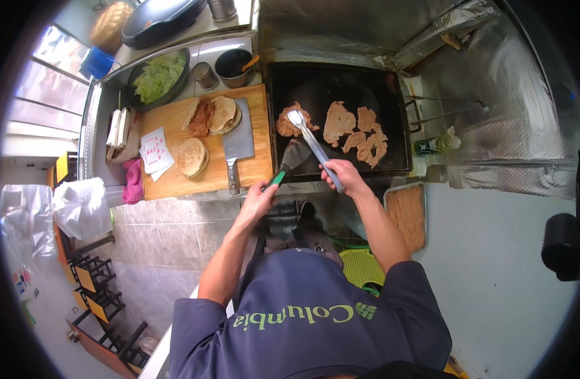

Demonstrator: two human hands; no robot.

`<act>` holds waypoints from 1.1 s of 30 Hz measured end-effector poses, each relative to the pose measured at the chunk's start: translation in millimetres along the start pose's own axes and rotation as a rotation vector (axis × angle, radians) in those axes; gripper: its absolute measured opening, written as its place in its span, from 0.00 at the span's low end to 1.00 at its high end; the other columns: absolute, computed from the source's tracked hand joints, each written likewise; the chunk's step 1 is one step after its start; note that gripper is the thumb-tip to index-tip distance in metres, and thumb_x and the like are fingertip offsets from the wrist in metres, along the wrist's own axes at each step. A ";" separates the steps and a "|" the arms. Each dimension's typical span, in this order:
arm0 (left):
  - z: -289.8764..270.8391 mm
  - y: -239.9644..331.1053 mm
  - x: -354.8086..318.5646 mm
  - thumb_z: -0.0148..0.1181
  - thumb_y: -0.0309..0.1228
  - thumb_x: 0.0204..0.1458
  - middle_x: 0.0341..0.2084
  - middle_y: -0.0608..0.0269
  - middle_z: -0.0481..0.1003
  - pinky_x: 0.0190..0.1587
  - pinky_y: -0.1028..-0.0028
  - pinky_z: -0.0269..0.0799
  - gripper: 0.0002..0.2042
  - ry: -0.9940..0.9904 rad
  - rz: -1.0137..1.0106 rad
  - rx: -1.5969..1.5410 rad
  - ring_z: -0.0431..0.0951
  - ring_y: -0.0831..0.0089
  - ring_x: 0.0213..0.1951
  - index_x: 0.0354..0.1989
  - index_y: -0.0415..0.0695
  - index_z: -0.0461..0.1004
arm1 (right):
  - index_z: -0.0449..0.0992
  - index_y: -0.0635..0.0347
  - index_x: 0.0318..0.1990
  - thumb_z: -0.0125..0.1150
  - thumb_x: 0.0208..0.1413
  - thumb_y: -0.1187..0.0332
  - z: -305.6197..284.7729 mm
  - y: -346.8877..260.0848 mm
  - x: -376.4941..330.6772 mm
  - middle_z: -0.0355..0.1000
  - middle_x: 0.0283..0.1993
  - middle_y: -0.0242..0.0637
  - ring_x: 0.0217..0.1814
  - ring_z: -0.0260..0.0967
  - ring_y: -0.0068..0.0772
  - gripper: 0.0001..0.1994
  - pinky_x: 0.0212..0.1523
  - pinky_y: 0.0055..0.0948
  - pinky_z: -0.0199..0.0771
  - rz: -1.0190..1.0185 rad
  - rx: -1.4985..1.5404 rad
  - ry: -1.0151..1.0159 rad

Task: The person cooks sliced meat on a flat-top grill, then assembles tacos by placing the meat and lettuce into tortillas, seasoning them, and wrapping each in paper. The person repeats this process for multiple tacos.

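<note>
"While the leftmost meat piece (284, 126) is partly covered by the tips of the metal tongs (316, 145), its place is easily read: L end of the black griddle (366, 81)."

"Is it gripped?"

"Can't be told. Tips are seen over it, but whether it's pinched btwn them isn't shown."

"How are the tongs held?"

"By the R hand (344, 176), w/ fingers clamped round the shanks nr their back end. A spatula (296, 153) is held by the L hand (258, 200), fingers closed on its green handle; the dark blade is angled over the griddle's front part, nr the meat."

"What else is laid out there?"

"To the R, a wider meat slice (338, 124) is spread flat; beyond it, broken meat bits (373, 150) are clustered."

"And off the griddle?"

"On the L, a wood board (168, 124) is set alongside. A cleaver (239, 134) is laid on it, handle toward the person. Round flatbread (192, 157) is placed nr the front; behind, browned meat (202, 119) is flanked by more bread (223, 112)."

"Further out?"

"At the back, lettuce (158, 77) is held in a dark bowl, w/ a pot (234, 81) placed to its R. R of the griddle, a green bottle (429, 146) is seen; below it, a brown-filled tray (425, 218)."
</note>
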State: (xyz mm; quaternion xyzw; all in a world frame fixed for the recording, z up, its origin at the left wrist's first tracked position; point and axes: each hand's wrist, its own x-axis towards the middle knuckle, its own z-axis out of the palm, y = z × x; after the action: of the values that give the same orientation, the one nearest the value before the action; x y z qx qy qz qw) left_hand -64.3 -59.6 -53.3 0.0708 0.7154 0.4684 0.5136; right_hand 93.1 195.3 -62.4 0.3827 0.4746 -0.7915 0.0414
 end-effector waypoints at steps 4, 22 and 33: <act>8.6 -4.2 27.1 0.60 0.43 0.60 0.24 0.57 0.78 0.31 0.69 0.72 0.18 0.077 0.126 0.273 0.78 0.67 0.27 0.45 0.39 0.77 | 0.77 0.63 0.33 0.54 0.63 0.65 18.5 -21.3 15.8 0.75 0.24 0.30 0.21 0.67 0.18 0.11 0.23 0.23 0.66 -0.241 -0.512 0.160; -190.5 4.4 43.0 0.52 0.36 0.65 0.37 0.46 0.78 0.49 0.60 0.73 0.15 0.775 0.392 0.541 0.78 0.49 0.42 0.49 0.36 0.74 | 0.75 0.62 0.30 0.57 0.62 0.66 22.7 -44.0 -91.6 0.72 0.21 0.28 0.21 0.64 0.17 0.11 0.23 0.24 0.64 -0.402 -0.807 0.476; -194.5 -32.8 45.7 0.50 0.37 0.69 0.39 0.67 0.77 0.44 0.76 0.73 0.15 0.467 0.428 -0.550 0.75 0.79 0.41 0.52 0.38 0.75 | 0.76 0.60 0.33 0.54 0.65 0.68 43.6 -43.1 -92.1 0.73 0.24 0.25 0.20 0.63 0.14 0.09 0.22 0.19 0.62 -0.312 -0.626 0.309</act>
State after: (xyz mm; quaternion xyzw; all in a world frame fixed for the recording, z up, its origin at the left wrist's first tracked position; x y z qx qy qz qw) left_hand -228.8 -167.3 -101.7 -0.0299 0.6299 0.7417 0.2284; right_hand 114.7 157.2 39.2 0.3896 0.7466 -0.5380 -0.0367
